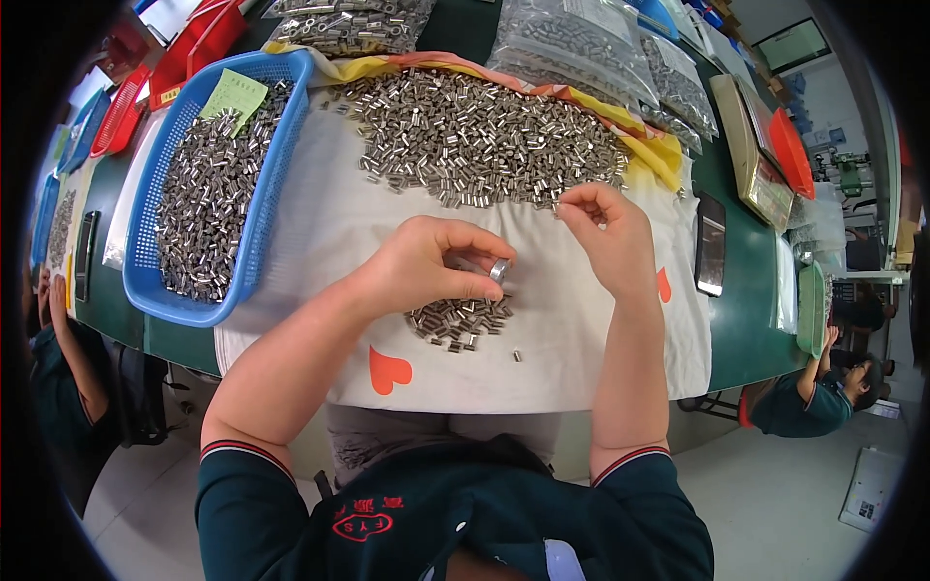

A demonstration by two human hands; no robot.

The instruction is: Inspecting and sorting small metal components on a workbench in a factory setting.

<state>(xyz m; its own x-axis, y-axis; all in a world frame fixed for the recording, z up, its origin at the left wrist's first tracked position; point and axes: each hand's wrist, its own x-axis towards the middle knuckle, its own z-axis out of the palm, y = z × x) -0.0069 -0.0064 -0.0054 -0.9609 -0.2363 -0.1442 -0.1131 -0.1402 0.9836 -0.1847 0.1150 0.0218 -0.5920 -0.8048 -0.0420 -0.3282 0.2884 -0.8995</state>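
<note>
My left hand (417, 263) is closed around a short silver metal ring-like piece (499, 270), held upright between thumb and fingertips. Under that hand a small pile of metal sleeves (463, 324) lies on the white cloth (562, 363), and one loose sleeve (517, 356) rests apart from it. At the near right edge of a large heap of small metal sleeves (475, 131), my right hand (615, 237) pinches thumb and forefinger together. A tiny metal sleeve (558, 206) shows at those fingertips.
A blue basket (136, 247) full of sleeves, with a green note (234, 97), stands at the left. Bags of metal parts (576, 48) lie behind the heap. A phone (710, 242) sits on the green table (746, 334) at right. Two other people work at either side.
</note>
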